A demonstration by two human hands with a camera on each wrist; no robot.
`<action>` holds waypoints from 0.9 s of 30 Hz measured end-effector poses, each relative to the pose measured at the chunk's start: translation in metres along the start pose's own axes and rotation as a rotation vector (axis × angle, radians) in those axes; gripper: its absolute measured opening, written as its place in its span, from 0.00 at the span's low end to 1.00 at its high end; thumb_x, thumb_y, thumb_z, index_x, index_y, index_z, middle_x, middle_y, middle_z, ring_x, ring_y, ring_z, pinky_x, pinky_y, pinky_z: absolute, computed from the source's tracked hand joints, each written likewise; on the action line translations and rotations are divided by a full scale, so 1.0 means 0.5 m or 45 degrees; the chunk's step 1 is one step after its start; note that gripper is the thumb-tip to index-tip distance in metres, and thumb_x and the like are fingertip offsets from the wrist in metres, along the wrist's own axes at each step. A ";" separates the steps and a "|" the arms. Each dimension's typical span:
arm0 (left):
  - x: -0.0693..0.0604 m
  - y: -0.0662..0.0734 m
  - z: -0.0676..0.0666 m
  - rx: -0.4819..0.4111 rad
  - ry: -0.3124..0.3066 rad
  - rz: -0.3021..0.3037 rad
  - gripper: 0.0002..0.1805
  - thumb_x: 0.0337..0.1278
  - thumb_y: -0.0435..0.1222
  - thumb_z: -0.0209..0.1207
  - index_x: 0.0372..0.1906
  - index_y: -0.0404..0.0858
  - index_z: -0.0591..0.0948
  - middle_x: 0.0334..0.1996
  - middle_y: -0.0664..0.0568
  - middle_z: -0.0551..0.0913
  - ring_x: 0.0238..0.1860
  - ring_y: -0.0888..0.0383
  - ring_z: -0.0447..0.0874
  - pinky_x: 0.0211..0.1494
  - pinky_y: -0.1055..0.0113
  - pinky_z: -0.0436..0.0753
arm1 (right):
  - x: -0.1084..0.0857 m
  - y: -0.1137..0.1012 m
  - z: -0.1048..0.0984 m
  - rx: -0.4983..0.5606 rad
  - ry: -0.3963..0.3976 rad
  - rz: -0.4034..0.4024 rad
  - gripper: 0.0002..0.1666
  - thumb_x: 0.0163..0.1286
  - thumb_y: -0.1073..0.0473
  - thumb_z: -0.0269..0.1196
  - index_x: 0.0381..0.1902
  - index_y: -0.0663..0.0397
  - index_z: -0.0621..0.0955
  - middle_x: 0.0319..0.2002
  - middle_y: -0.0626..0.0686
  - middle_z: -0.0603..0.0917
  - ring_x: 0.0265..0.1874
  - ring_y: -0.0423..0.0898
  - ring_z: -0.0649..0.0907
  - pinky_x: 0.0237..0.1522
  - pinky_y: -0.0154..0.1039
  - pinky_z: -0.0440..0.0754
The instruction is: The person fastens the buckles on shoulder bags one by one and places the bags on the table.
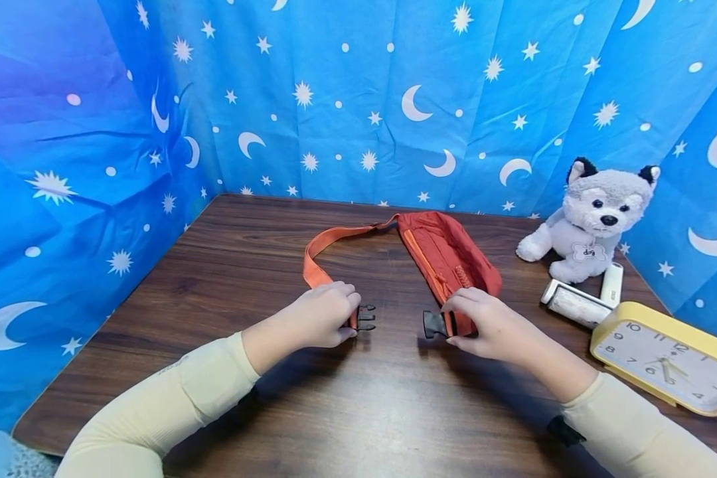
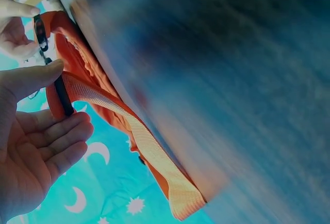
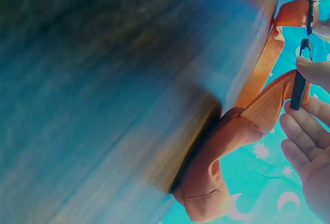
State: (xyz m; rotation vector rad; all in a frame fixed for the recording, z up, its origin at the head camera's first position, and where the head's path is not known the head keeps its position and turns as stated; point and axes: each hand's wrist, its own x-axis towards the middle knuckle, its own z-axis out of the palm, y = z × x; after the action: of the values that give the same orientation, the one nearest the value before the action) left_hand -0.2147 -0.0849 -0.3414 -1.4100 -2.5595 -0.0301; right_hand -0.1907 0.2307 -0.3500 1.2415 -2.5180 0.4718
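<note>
A red waist bag [image 1: 448, 252] with an orange strap [image 1: 328, 240] lies on the table, its strap looping to the left. My left hand [image 1: 319, 315] pinches the strap end at the pronged black buckle half [image 1: 367, 317]; in the left wrist view the thumb of that hand [image 2: 31, 131] lies near the black buckle piece [image 2: 63, 94]. The black socket half [image 1: 435, 324] is pinched by my right hand [image 1: 492, 326], also seen in the right wrist view [image 3: 312, 126] with the socket half [image 3: 299, 87]. The two halves face each other, apart.
At the right stand a grey and white plush dog [image 1: 600, 212] and a yellow clock [image 1: 672, 358], with a white box-like item [image 1: 576, 303] and a small white device [image 1: 612, 284] between them. A blue star-and-moon cloth [image 1: 346, 99] hangs behind the wooden table [image 1: 227, 265].
</note>
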 end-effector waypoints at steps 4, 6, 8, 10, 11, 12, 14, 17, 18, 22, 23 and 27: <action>0.001 0.001 0.002 0.011 0.020 0.013 0.15 0.45 0.42 0.69 0.26 0.43 0.73 0.23 0.58 0.68 0.26 0.60 0.69 0.30 0.66 0.70 | 0.001 0.000 0.001 0.008 0.008 -0.004 0.24 0.45 0.60 0.76 0.40 0.56 0.79 0.38 0.47 0.78 0.39 0.41 0.76 0.40 0.42 0.78; 0.002 0.003 0.003 0.017 0.027 0.020 0.15 0.44 0.42 0.69 0.25 0.43 0.72 0.23 0.58 0.68 0.26 0.60 0.68 0.30 0.67 0.70 | 0.001 0.000 0.001 0.009 0.009 -0.003 0.23 0.45 0.60 0.75 0.40 0.56 0.79 0.38 0.47 0.78 0.38 0.40 0.76 0.40 0.42 0.78; 0.003 0.004 0.003 0.022 0.031 0.023 0.15 0.44 0.41 0.69 0.25 0.43 0.72 0.23 0.58 0.68 0.26 0.60 0.68 0.30 0.67 0.70 | 0.001 0.000 0.002 0.009 0.007 0.003 0.23 0.45 0.59 0.75 0.40 0.56 0.79 0.38 0.47 0.78 0.38 0.40 0.76 0.40 0.42 0.78; 0.003 0.005 0.003 0.025 0.032 0.026 0.16 0.43 0.41 0.69 0.25 0.43 0.72 0.23 0.57 0.68 0.26 0.59 0.68 0.30 0.66 0.69 | 0.001 0.000 0.003 0.006 0.004 0.010 0.23 0.45 0.59 0.75 0.40 0.56 0.79 0.38 0.47 0.78 0.39 0.40 0.76 0.40 0.42 0.78; 0.004 0.006 0.002 0.024 0.033 0.027 0.16 0.43 0.41 0.69 0.25 0.43 0.72 0.23 0.57 0.68 0.26 0.59 0.68 0.30 0.66 0.69 | 0.001 0.000 0.003 0.006 0.004 0.015 0.24 0.45 0.59 0.75 0.40 0.56 0.79 0.38 0.47 0.78 0.39 0.40 0.76 0.40 0.42 0.78; 0.004 0.006 0.002 0.026 0.036 0.028 0.16 0.43 0.41 0.69 0.25 0.43 0.72 0.23 0.57 0.68 0.26 0.59 0.68 0.30 0.66 0.69 | 0.002 0.000 0.003 0.007 0.003 0.018 0.24 0.45 0.59 0.75 0.40 0.57 0.79 0.38 0.47 0.78 0.39 0.40 0.76 0.40 0.42 0.78; 0.005 0.006 0.003 0.024 0.038 0.029 0.15 0.43 0.41 0.70 0.25 0.43 0.72 0.23 0.57 0.68 0.26 0.59 0.68 0.30 0.66 0.70 | 0.002 -0.001 0.003 0.009 0.001 0.025 0.24 0.45 0.58 0.76 0.40 0.57 0.79 0.38 0.47 0.78 0.39 0.40 0.76 0.40 0.42 0.78; 0.005 0.007 0.005 0.026 0.043 0.031 0.15 0.43 0.41 0.69 0.26 0.43 0.72 0.23 0.57 0.68 0.26 0.60 0.68 0.29 0.66 0.70 | 0.002 -0.002 0.004 0.013 0.002 0.031 0.24 0.45 0.58 0.76 0.40 0.57 0.79 0.38 0.47 0.78 0.39 0.41 0.76 0.41 0.42 0.78; 0.005 0.007 0.005 0.029 0.043 0.030 0.15 0.43 0.41 0.69 0.26 0.44 0.72 0.23 0.58 0.68 0.26 0.60 0.68 0.29 0.66 0.70 | 0.003 -0.002 0.004 0.012 0.002 0.031 0.24 0.45 0.58 0.76 0.40 0.57 0.79 0.38 0.47 0.78 0.39 0.40 0.76 0.41 0.42 0.78; 0.006 0.008 0.005 0.036 0.040 0.029 0.15 0.44 0.42 0.69 0.26 0.44 0.72 0.24 0.58 0.68 0.26 0.60 0.68 0.29 0.67 0.70 | 0.004 -0.003 0.006 0.010 0.010 0.021 0.24 0.46 0.58 0.75 0.40 0.57 0.79 0.38 0.47 0.78 0.39 0.40 0.76 0.41 0.42 0.78; 0.007 0.009 0.004 0.038 0.040 0.030 0.15 0.44 0.42 0.69 0.26 0.43 0.72 0.24 0.58 0.68 0.26 0.60 0.67 0.29 0.67 0.70 | 0.004 -0.003 0.006 0.011 0.013 0.017 0.23 0.46 0.58 0.75 0.40 0.57 0.79 0.38 0.47 0.78 0.39 0.40 0.76 0.41 0.42 0.78; 0.008 0.011 0.001 0.036 0.040 0.032 0.15 0.44 0.42 0.69 0.26 0.43 0.72 0.24 0.58 0.68 0.26 0.60 0.67 0.29 0.67 0.69 | 0.006 -0.005 0.007 0.018 0.021 0.005 0.23 0.46 0.58 0.75 0.40 0.56 0.79 0.38 0.47 0.78 0.39 0.40 0.76 0.41 0.42 0.78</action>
State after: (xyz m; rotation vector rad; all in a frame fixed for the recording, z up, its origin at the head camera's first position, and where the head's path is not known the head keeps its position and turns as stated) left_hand -0.2121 -0.0783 -0.3417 -1.4196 -2.5071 -0.0117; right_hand -0.1910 0.2256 -0.3517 1.2331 -2.5083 0.4990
